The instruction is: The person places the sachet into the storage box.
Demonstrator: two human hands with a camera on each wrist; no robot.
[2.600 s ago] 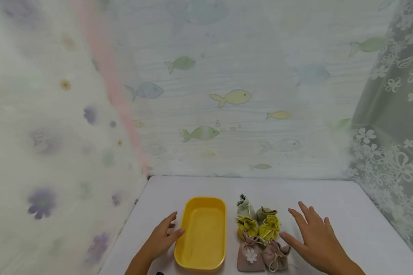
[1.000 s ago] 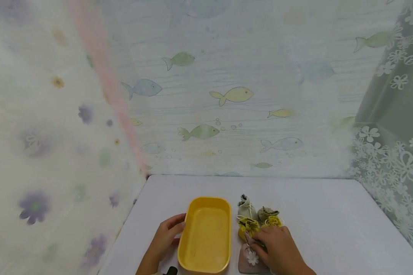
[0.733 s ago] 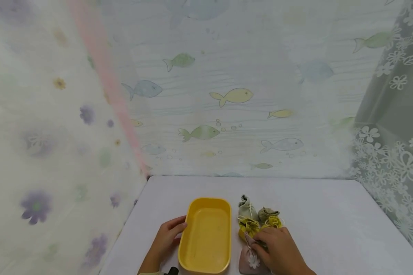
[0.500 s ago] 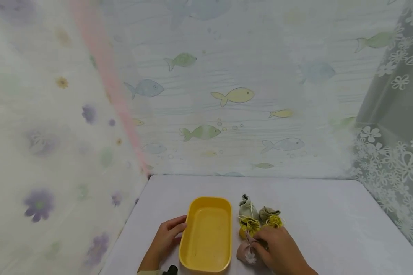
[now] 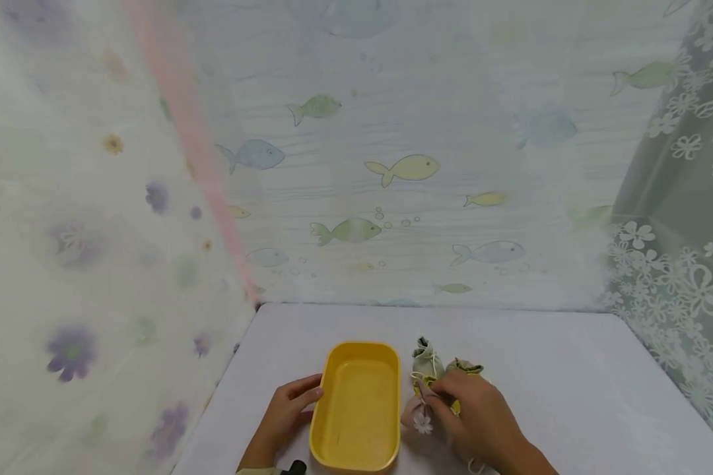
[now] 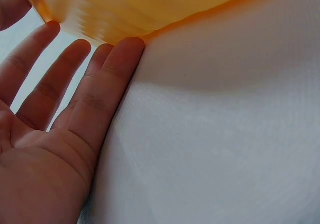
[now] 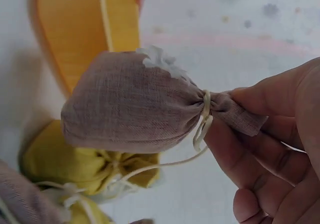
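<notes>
My right hand (image 5: pixel 481 412) pinches the gathered neck of a mauve drawstring pouch (image 7: pixel 132 104) between thumb and fingers. The pouch has a white flower and a cream cord, and hangs off the table beside the yellow tray (image 5: pixel 356 412). On the tray's left side, my left hand (image 5: pixel 288 409) rests against the outer wall; its extended fingers (image 6: pixel 100 94) touch the tray in the left wrist view. Yellow pouches (image 7: pixel 65 159) and another mauve pouch (image 7: pixel 22 194) lie below the held one in the right wrist view. My right hand partly hides this group in the head view.
Behind the right hand stand a pale grey-green pouch (image 5: pixel 426 361) and an olive-grey pouch (image 5: pixel 465 365). A white cloth covers the table (image 5: pixel 570 369). Fish-printed fabric (image 5: pixel 404 198) hangs at the back, flowered fabric (image 5: pixel 71 297) at the left and lace (image 5: pixel 689 277) at the right.
My right hand came in from the right and took the front mauve pouch by its neck. It has since lifted the pouch slightly, towards the tray. My left hand settled against the tray's side.
</notes>
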